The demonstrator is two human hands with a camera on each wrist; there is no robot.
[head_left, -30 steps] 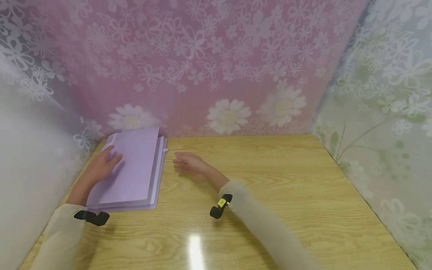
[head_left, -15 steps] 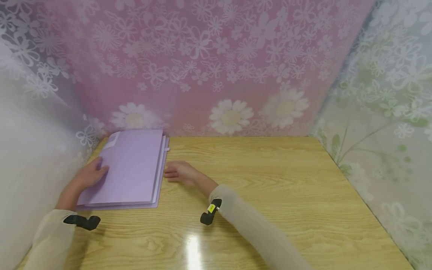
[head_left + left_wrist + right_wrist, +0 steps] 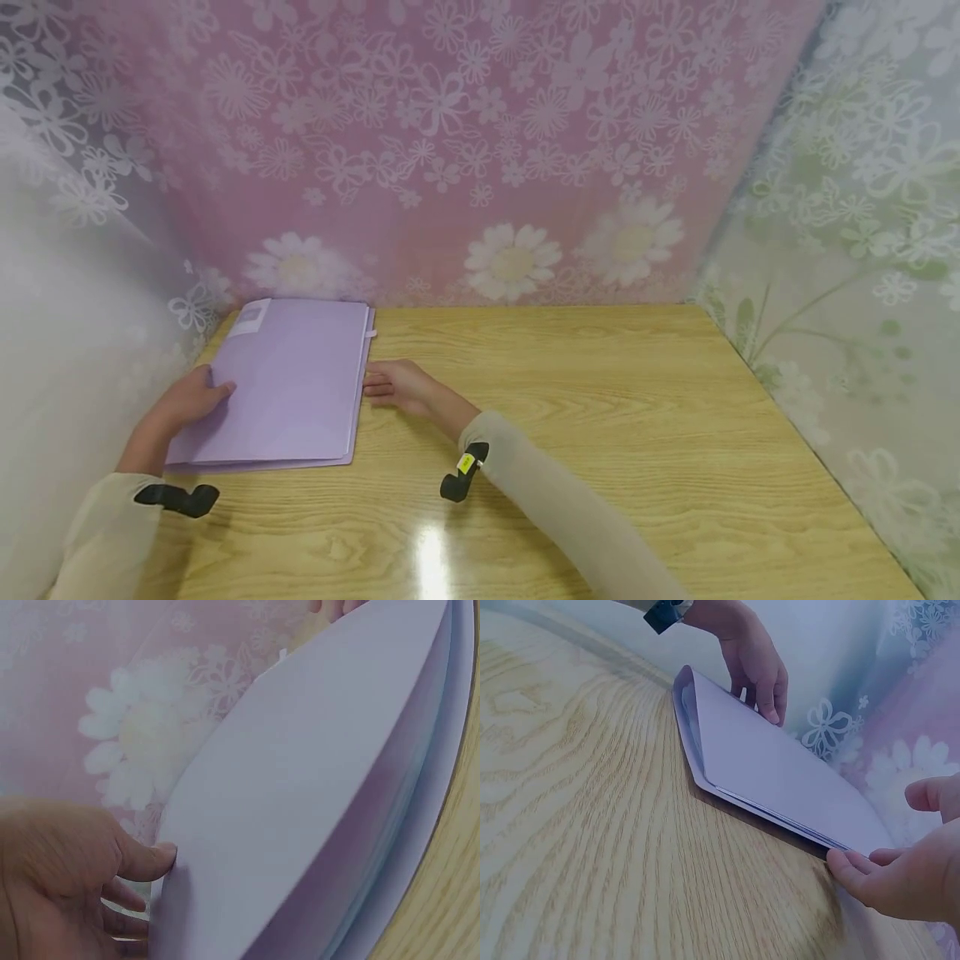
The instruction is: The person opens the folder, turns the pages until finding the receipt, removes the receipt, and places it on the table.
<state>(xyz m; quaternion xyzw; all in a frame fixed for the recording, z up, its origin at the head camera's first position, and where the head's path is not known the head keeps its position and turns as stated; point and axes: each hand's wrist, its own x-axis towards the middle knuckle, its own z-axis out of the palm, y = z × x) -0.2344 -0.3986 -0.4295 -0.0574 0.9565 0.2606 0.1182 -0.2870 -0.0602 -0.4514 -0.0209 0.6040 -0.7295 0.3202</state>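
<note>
A lilac file folder (image 3: 292, 375) lies closed at the left back of the table, its cover bulging a little over the pages at the near end. My left hand (image 3: 187, 398) holds its spine side, thumb on the cover and fingers down behind the spine, as the left wrist view shows. At the opposite long edge is my right hand (image 3: 401, 386). Its fingertips (image 3: 840, 862) touch that edge low down, with the fingers fairly straight and the thumb raised apart from the folder (image 3: 780, 772).
The wood-grain table (image 3: 585, 425) stretches away to the right. A pink flowered backdrop (image 3: 420, 167) stands behind it, with pale side panels at left and right. A white label (image 3: 250, 317) marks the cover's top left corner, and a small tab (image 3: 371, 333) sticks out at the right edge.
The folder's cover has come down flat over the pages. My left hand has slid nearer along the spine, and my right hand has moved left to the folder's edge.
</note>
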